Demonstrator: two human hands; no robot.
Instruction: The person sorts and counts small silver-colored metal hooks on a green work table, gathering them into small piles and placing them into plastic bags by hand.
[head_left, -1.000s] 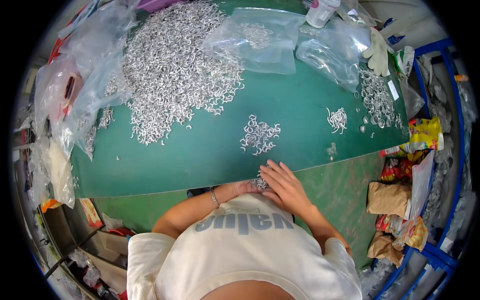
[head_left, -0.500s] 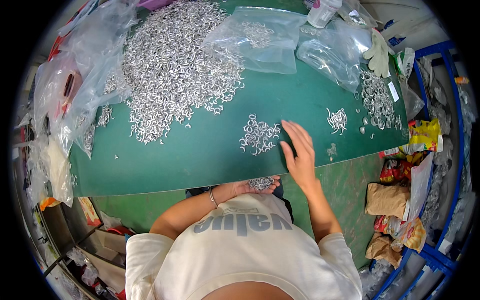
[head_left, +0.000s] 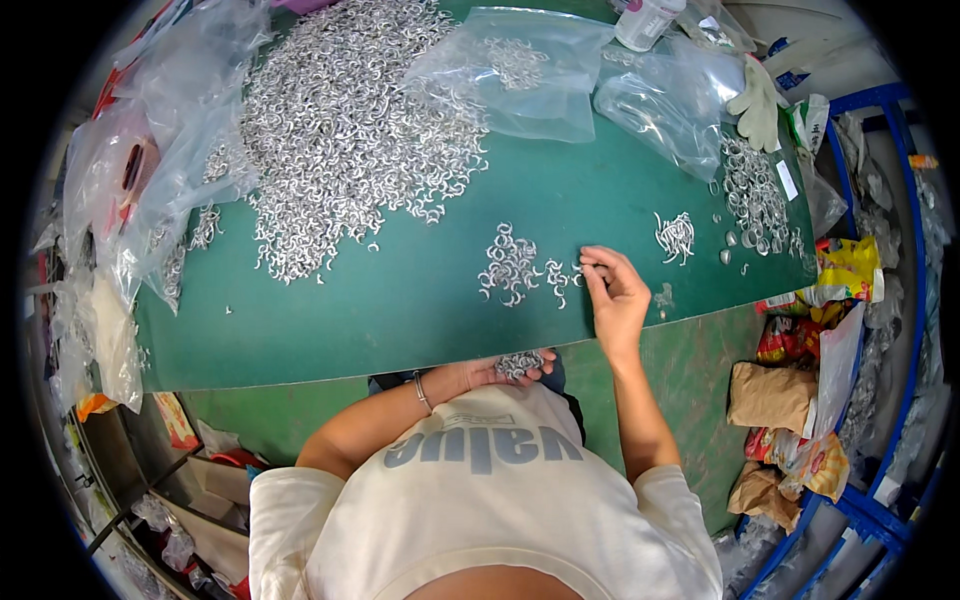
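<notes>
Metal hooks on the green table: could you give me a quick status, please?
Left hand cupping hooks at table edge. Right hand picking at small pile. Nothing blocking.

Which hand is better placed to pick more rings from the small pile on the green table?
Right. The right hand lies on the table beside the small pile; the left hand is cupped below the table edge, already full of rings.

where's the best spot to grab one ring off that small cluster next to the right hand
Take a ring on the cluster's right fringe, where a few lie loose and flat on the green mat, apart from the tangled middle of the small cluster. Probably come from the right and above, as the right hand sits, pinching one curved edge with the fingertips.
</notes>
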